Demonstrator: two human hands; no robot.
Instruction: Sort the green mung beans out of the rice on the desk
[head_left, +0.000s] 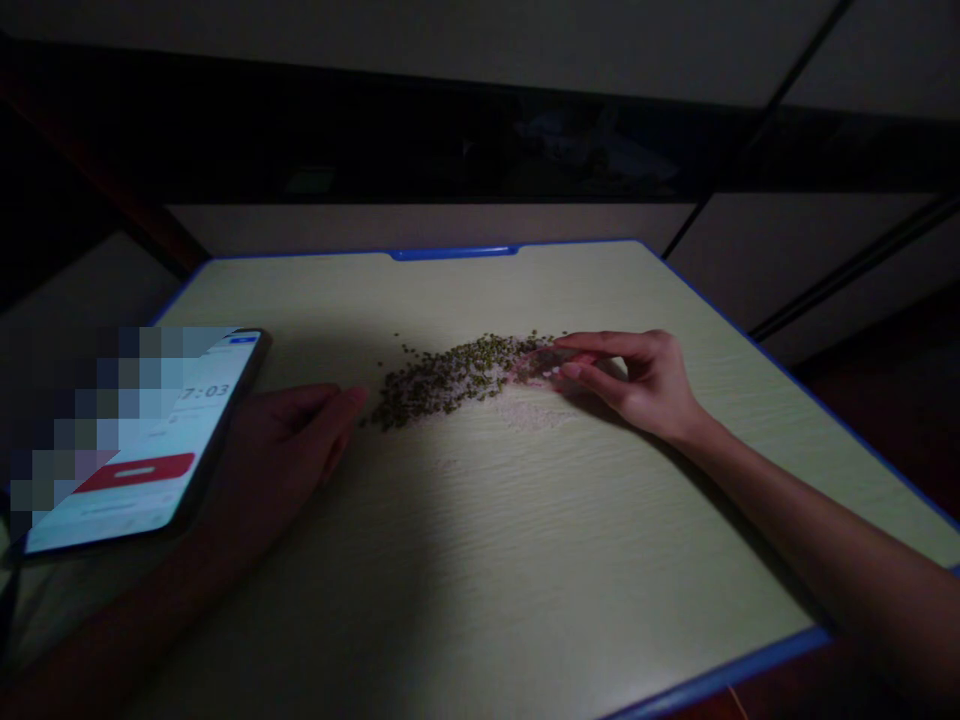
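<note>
Right hand (651, 385): pinching clear pinkish piece (536, 366) at right end of grain pile (450, 378)
Left hand (289, 425): curled closed, just beside left end
Grain pile: green and pale, on counter (480, 560), between hands
Phone (161, 470): lit, beside left hand

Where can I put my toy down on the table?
The table has bare room in front, between the two forearms. There's more behind the little green beans, up to the far blue edge. It's crowded at the beans, by the right hand, and where the left hand sits beside the phone.
</note>
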